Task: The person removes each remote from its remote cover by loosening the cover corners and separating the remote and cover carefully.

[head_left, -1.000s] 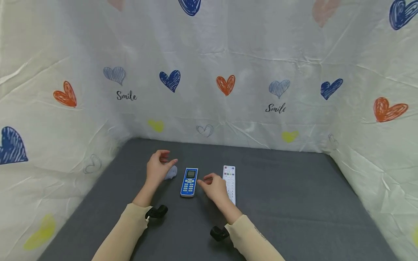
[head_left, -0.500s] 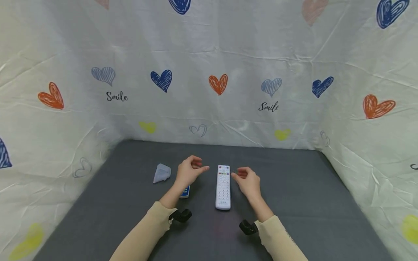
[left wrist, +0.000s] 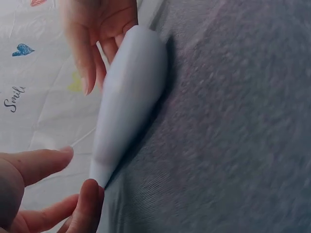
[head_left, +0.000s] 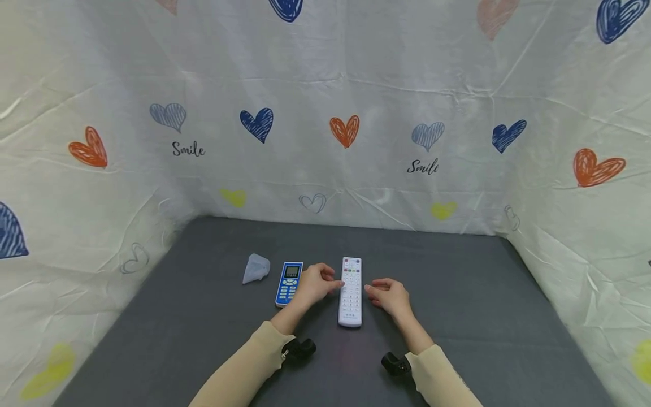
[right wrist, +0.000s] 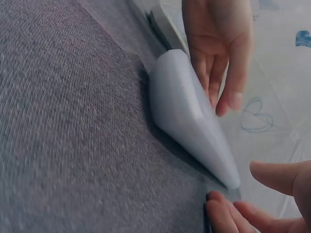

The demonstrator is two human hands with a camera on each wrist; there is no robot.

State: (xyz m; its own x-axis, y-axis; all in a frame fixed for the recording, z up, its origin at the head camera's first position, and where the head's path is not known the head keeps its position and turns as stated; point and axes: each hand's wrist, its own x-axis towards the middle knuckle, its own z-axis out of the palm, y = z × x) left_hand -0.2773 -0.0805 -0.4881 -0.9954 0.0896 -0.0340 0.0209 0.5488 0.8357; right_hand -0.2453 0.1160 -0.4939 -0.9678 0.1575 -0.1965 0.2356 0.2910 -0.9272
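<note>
A white remote control [head_left: 350, 299] lies flat on the grey cloth, buttons up, between my two hands. My left hand [head_left: 312, 285] is at its left edge, fingers loosely bent and thumb tip at the edge; whether it touches is hard to tell. On the other side my right hand [head_left: 390, 297] hovers just off the right edge with relaxed fingers and holds nothing. In the left wrist view, the pale underside of the remote control [left wrist: 129, 87] is seen between both hands. A blue-and-white remote [head_left: 289, 282] lies left of my left hand, its lower right partly covered by it.
A small translucent whitish piece [head_left: 256, 268], wedge-shaped, lies left of the blue remote. The dark grey cloth [head_left: 447, 282] covers the tabletop. White curtains [head_left: 386, 68] printed with hearts enclose the back and sides.
My left hand has moved right, from near the whitish piece across the blue remote to the white remote control. My right hand has moved right, from its left side to its right side.
</note>
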